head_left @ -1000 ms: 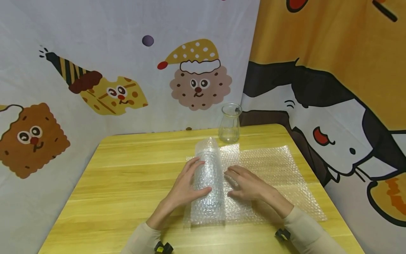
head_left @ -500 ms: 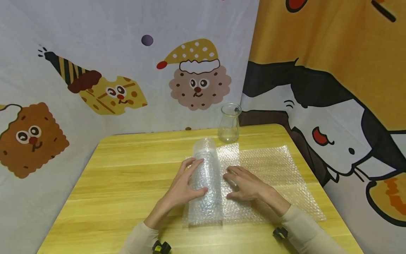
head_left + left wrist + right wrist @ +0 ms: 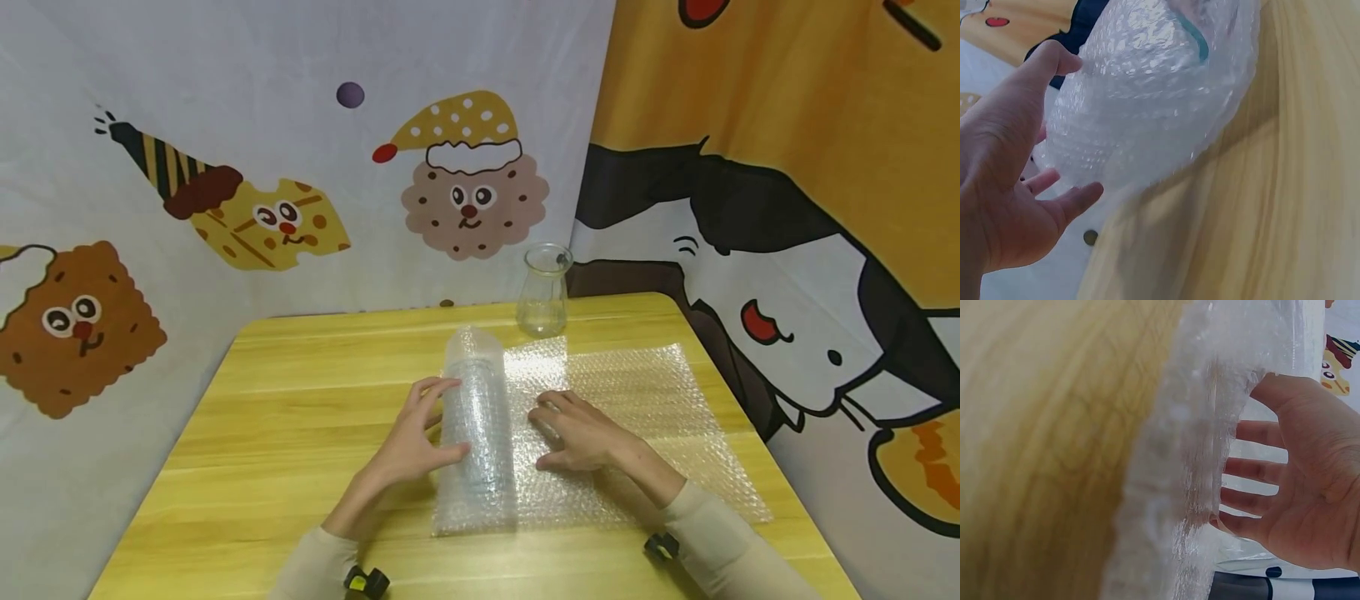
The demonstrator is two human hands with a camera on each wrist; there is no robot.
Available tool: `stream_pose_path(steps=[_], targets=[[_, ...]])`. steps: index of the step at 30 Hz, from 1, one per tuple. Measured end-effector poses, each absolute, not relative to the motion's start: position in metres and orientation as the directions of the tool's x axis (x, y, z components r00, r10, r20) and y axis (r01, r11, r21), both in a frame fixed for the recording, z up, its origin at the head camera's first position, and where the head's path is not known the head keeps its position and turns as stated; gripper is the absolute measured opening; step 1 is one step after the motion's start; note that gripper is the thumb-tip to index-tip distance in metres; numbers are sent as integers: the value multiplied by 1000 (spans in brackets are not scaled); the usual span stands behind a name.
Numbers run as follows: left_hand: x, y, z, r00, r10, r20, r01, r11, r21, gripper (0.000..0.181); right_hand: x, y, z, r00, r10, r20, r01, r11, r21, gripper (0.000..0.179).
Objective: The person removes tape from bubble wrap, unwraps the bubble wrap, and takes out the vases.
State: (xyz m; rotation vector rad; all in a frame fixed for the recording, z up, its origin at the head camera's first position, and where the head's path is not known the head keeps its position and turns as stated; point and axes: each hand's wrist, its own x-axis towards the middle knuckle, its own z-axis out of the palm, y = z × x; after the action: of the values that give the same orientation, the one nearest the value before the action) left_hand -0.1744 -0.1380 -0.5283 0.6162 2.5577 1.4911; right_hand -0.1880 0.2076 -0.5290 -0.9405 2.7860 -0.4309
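A bubble wrap roll [image 3: 477, 417] lies lengthwise on the table around a clear object, whose outline shows only faintly through the layers. My left hand [image 3: 405, 446] is at the roll's left side, thumb and fingers spread and loosely bent against it. In the left wrist view, the fingertips meet the bubbly surface of the roll [image 3: 1147, 106], and a teal curved line shows through the wrap. The flat bubble wrap sheet [image 3: 637, 392] runs out to the right from the roll. On it rests my right hand [image 3: 581, 433], its fingertips touching the sheet with fingers relaxed.
A clear glass vase [image 3: 542, 292] stands upright at the back edge of the wooden table [image 3: 300, 392], just behind the sheet. Printed cloth curtains [image 3: 285, 167] hang close behind and beside the table.
The wrapped roll has turned and shifted to the left, and my left hand has moved left with it. More sheet shows between the roll and my right hand, which has barely moved.
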Motion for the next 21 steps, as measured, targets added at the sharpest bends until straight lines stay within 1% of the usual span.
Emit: stream_pose_path(steps=[4,8,13,18,21], targets=[[-173,-148,-532,-914,396,89,255,389,885,103,-188,208,-529,-789,-610,-78,-557,763,-327,77],[-173,-153,-534,-906,408,111,283,390,876,102,-189,209,-529,-789,-611,-72,-562,763,-320,77],[-171,-151,-528,-907,393,149,334,458,824,96,-189,209,-529,-786,-616,-64,-567,757,-325,76],[-169,-135,-513,-927,309,214,356,536,765,85,-189,209,-530,-786,-615,-64,-564,756,-332,77],[-169,-120,-501,-935,266,236,351,579,736,87,-189,208,-530,-789,-611,-65,-560,759,-333,77]])
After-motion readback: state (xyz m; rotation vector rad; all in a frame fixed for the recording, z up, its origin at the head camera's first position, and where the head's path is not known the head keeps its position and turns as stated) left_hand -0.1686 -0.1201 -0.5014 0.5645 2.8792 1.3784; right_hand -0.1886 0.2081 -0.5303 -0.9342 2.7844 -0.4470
